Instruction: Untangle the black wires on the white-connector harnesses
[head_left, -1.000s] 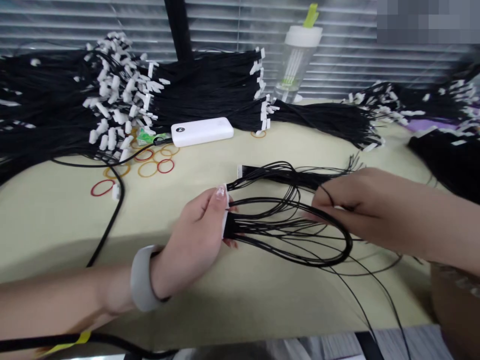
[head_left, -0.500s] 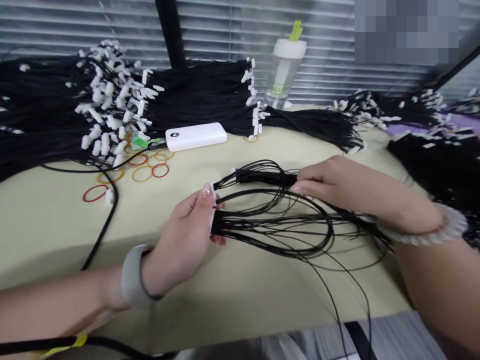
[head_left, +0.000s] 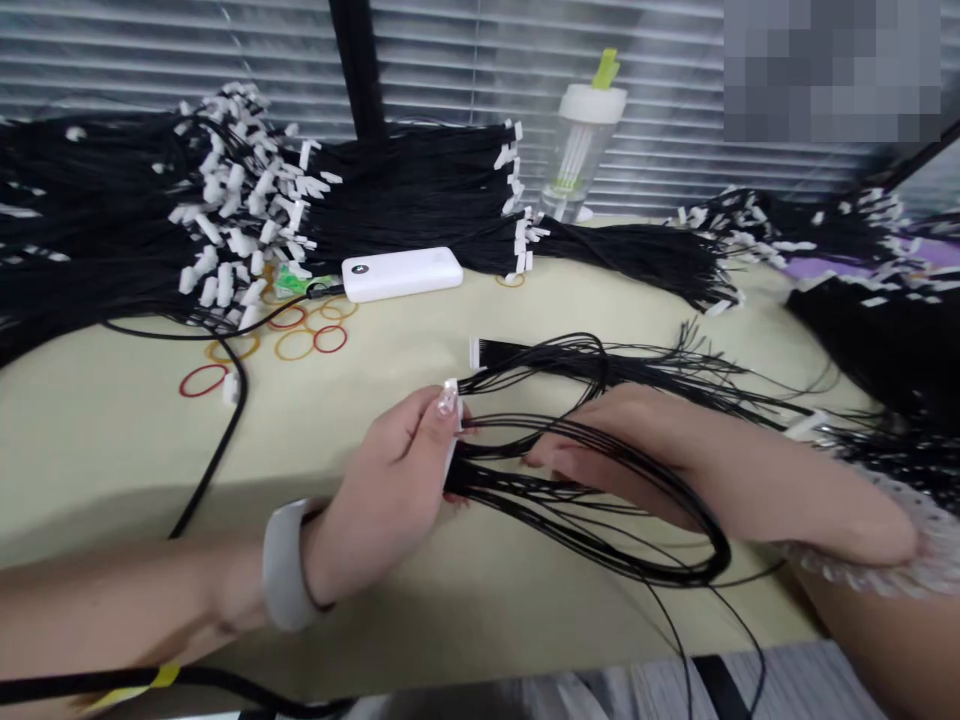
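Note:
My left hand [head_left: 390, 490] is closed on the white connector [head_left: 453, 450] of a wire harness, with the thumb pressed along its face. From that connector, black wires [head_left: 592, 535] run right and curl back in loops. My right hand [head_left: 637, 450] reaches in among these wires; its fingers are curled round some of them near the connector, and a loop passes across the back of the hand. Just behind, a second harness [head_left: 540, 357] rests on the table, its white connector [head_left: 474, 352] facing left. Some of my right fingers are hidden.
Piles of black wires [head_left: 420, 190] with white connectors line the back. A white power bank [head_left: 403, 274], rubber bands [head_left: 294, 345] and a clear bottle [head_left: 577, 155] stand or lie before the blinds. A thick black cable [head_left: 217, 450] crosses the left side. More harnesses [head_left: 870, 330] lie right.
My right hand has left the harness behind and come nearer, in among the wires from my left hand. That other harness now lies on the table. My left hand keeps its hold.

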